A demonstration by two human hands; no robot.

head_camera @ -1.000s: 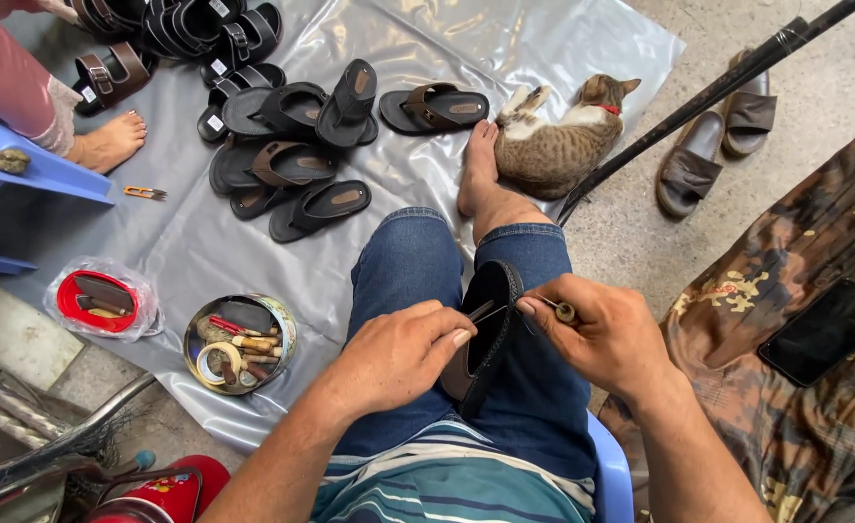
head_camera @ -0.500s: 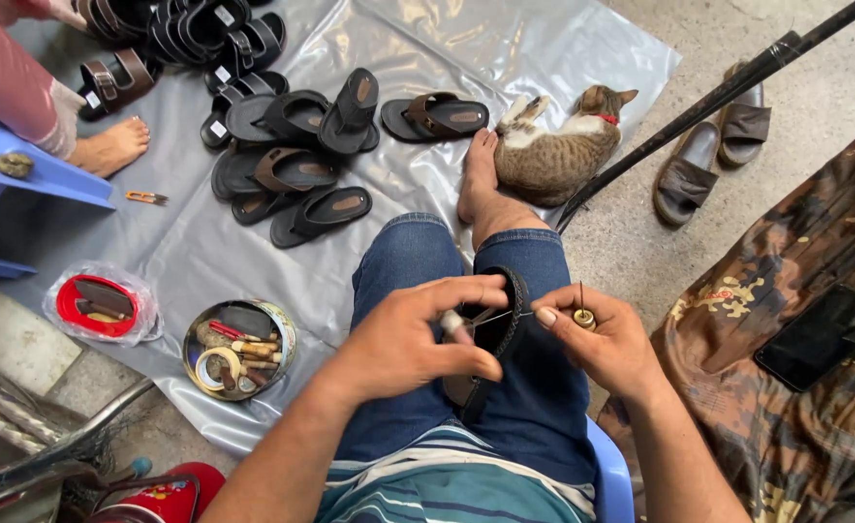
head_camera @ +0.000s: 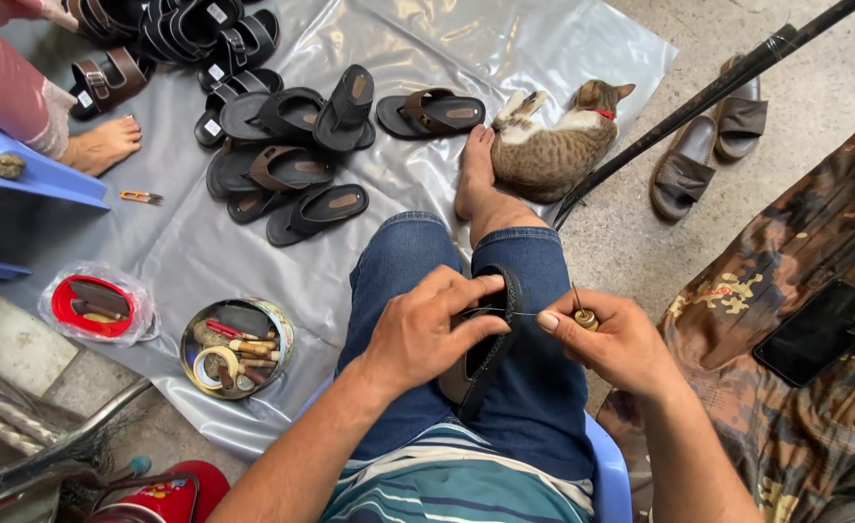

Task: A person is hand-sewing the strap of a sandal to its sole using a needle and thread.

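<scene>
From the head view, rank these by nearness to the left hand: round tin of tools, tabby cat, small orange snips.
1. Round tin of tools, just left of the left hand.
2. Tabby cat, ahead and right, by the foot.
3. Small orange snips, far left on the sheet.

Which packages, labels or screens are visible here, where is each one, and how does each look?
Phone screen: right side, lying on camouflage cloth; dark rectangle, switched off.
Plastic bag: lower left on the grey sheet; clear, wrapped around a red round lid.
Round tin: beside the bag; open, filled with small tools.
Label stickers: on the piled sandals, upper left; small white squares.
</scene>
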